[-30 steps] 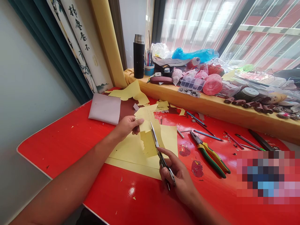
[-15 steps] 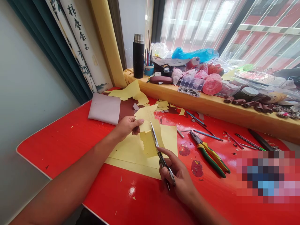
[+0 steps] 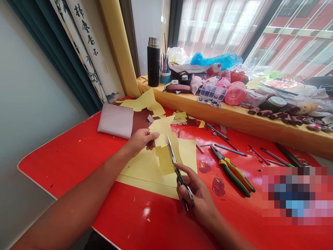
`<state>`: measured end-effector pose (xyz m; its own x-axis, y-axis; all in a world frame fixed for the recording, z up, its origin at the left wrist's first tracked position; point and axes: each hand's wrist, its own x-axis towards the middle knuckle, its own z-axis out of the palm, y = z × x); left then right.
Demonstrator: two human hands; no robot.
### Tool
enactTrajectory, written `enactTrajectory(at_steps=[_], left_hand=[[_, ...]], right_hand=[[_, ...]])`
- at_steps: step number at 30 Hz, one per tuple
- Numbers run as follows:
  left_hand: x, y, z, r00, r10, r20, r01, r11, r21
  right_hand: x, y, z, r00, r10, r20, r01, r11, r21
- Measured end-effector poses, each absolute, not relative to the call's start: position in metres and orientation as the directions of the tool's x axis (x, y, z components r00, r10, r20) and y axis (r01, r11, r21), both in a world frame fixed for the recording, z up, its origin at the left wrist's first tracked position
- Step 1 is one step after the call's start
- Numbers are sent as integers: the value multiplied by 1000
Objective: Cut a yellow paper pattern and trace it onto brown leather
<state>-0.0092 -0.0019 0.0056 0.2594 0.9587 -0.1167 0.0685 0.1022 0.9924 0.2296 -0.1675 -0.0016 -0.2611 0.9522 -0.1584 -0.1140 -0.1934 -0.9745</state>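
Note:
Between the thumb and fingers of my left hand [image 3: 145, 139] is a cut piece of yellow paper [image 3: 161, 127] with uneven edges. My right hand [image 3: 194, 191] is closed round the handles of a pair of scissors [image 3: 171, 150], whose blades point up and away from me at the paper. The blades look nearly closed, and the paper partly meets them. Under both hands lie larger yellow sheets [image 3: 145, 172] on the red table. A pair of pliers [image 3: 232, 170] with green and yellow handles rests to the right of my right hand.
Behind my left hand are a pale folded sheet [image 3: 116, 119] and yellow paper scraps [image 3: 144, 101]. Several pencils [image 3: 231, 150] lie beyond the pliers. The window ledge [image 3: 179, 99] carries a black flask [image 3: 153, 64], a brush pot [image 3: 165, 77] and bagged craft supplies. The red table [image 3: 73, 152] ends at the left.

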Motion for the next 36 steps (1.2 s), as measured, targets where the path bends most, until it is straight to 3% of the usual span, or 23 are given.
enactTrajectory(at_steps=[36], left_hand=[[-10, -1, 4, 253, 959, -127, 98, 105, 990]], right_hand=[[230, -167, -4, -250, 953, -168, -104, -199, -974]])
